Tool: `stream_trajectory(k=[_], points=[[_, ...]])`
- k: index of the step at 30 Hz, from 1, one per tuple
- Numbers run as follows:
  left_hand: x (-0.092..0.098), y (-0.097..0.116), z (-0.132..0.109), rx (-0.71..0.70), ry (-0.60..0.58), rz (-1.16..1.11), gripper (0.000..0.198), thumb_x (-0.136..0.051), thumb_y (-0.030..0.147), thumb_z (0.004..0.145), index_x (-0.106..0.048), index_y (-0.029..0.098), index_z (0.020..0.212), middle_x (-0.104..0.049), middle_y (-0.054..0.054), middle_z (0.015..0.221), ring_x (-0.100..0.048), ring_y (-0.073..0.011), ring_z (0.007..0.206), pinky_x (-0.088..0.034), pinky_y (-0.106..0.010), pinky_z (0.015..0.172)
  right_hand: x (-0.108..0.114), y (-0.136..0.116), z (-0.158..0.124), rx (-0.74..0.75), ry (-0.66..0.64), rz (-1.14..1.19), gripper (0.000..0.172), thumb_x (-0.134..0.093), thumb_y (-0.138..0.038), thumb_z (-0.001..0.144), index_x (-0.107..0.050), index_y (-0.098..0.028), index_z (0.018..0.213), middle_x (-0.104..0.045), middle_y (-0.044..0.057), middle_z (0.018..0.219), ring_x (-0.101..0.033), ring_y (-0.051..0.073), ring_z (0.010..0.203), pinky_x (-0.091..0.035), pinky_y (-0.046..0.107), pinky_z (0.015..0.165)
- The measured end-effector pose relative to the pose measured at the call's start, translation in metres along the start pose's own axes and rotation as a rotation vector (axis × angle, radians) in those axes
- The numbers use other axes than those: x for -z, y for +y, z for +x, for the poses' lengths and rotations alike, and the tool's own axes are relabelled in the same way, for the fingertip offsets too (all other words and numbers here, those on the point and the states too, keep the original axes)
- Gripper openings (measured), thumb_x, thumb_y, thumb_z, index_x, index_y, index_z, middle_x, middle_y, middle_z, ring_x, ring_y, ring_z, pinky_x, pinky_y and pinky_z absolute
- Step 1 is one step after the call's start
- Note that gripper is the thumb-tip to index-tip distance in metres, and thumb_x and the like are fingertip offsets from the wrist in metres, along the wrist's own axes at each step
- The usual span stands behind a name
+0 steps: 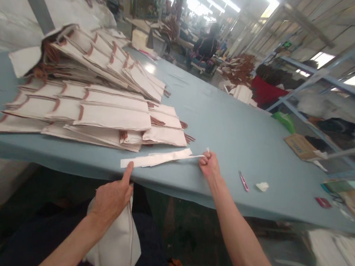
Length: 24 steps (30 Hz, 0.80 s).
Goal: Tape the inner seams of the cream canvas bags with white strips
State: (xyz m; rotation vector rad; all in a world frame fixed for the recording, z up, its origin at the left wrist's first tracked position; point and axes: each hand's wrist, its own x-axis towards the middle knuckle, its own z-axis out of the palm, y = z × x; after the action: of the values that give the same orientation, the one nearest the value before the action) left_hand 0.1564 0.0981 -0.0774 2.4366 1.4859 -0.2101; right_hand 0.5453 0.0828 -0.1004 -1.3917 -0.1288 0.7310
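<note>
My left hand stretches its index finger onto the left end of a stack of white paper-like strips near the table's front edge. Its other fingers curl around a cream cloth piece with sewn edges, perhaps a bag, which hangs down below the tabletop. At the right end of the strips, my right hand is closed in a pinch. A thin white strip runs into its fingers, seen edge-on, and a small tip sticks out above them.
Piles of cream cloth pieces with brown trim cover the left part of the blue-grey table. A pink cutter and a crumpled white scrap lie to the right. Blue shelving stands beyond; a person sits farther back.
</note>
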Motion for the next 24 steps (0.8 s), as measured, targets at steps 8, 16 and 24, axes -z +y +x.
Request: stream_trajectory(k=[8, 16, 24], points=[[0.01, -0.018, -0.001, 0.018, 0.04, -0.087, 0.075, -0.044, 0.024, 0.113, -0.034, 0.013, 0.186, -0.093, -0.01, 0.094, -0.092, -0.0342, 0.097, -0.066, -0.037, 0.087, 0.003, 0.021, -0.009, 0.083, -0.064, -0.063, 0.042, -0.079, -0.043, 0.113, -0.072, -0.019, 0.147, -0.075, 0.013, 0.145, -0.078, 0.029, 0.121, -0.07, 0.05, 0.102], [0.041, 0.042, -0.005, -0.055, -0.015, 0.04, 0.076, -0.046, 0.022, 0.115, -0.029, 0.021, 0.189, -0.092, -0.014, 0.096, -0.091, -0.0416, 0.097, -0.068, -0.049, 0.092, 0.004, 0.038, -0.014, 0.15, -0.149, -0.14, 0.037, -0.078, -0.043, 0.114, -0.074, -0.018, 0.141, -0.078, 0.01, 0.133, -0.08, 0.024, 0.108, -0.072, 0.043, 0.091], [0.058, 0.079, 0.047, -0.146, -0.106, 0.1, 0.058, -0.065, 0.03, 0.12, -0.053, 0.021, 0.176, -0.087, -0.013, 0.128, -0.088, -0.0319, 0.114, -0.072, -0.056, 0.104, 0.01, 0.036, -0.008, 0.203, -0.212, -0.246, 0.035, -0.077, -0.043, 0.115, -0.074, -0.017, 0.137, -0.079, 0.009, 0.128, -0.08, 0.022, 0.102, -0.071, 0.04, 0.087]])
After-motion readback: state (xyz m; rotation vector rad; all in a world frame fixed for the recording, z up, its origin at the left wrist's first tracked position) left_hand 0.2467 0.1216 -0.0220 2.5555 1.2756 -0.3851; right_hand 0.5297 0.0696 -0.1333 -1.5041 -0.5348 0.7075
